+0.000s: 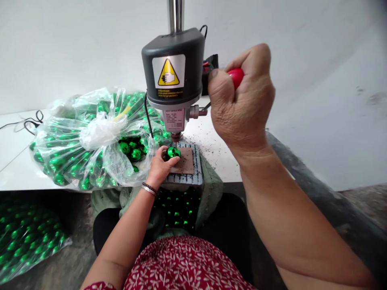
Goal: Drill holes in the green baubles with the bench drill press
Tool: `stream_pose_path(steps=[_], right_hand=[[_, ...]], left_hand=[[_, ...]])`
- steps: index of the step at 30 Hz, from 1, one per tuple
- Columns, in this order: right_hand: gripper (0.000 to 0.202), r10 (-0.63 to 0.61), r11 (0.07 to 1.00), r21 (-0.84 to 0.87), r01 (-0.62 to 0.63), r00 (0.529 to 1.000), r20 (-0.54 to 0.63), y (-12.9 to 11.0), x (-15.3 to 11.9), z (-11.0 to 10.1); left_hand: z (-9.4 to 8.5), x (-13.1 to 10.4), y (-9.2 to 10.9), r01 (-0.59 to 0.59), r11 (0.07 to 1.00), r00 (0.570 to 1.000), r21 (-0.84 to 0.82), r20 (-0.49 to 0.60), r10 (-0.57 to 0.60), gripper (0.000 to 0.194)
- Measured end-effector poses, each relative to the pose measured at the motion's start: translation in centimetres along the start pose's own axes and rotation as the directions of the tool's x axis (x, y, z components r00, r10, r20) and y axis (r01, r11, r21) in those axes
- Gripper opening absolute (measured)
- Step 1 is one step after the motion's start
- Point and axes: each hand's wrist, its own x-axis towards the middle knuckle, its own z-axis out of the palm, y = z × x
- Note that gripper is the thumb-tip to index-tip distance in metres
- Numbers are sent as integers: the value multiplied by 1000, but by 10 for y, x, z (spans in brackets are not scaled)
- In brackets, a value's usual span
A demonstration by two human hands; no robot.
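A shiny green ball is held by my left hand, with thumb and fingers around its sides, on a brown board under the drill press. The chuck points down right above the ball; whether the bit touches it I cannot tell. My right hand is closed around the red knob of the press lever, at the right of the motor housing. Beneath the board lies the grey slotted base of the press, strewn with dark shavings.
A torn clear plastic bag full of green balls lies on the white table at the left. Another bag of green balls rests on the floor at lower left. More balls sit in a green sack below the press.
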Motion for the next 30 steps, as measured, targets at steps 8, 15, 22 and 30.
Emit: stream_pose_path(steps=[8,15,22,30], right_hand=[[21,-16,1000,15,15,1000,8,0,-2,-2],[19,-121,992,-44,119,992,-42,3,-17,-5],[19,-209,977,-44,206,976,-64,9,-39,-8],[16,-202,979,-42,198,971,-130,11,-49,-2]], left_hand=[[8,-11,2,-84,930,992,357,-55,111,54],[12,-8,-5,-139,895,987,423,-13,159,57],[13,-9,-8,-153,903,983,402,-33,181,57],[14,-10,-8,-149,884,983,443,-27,179,58]])
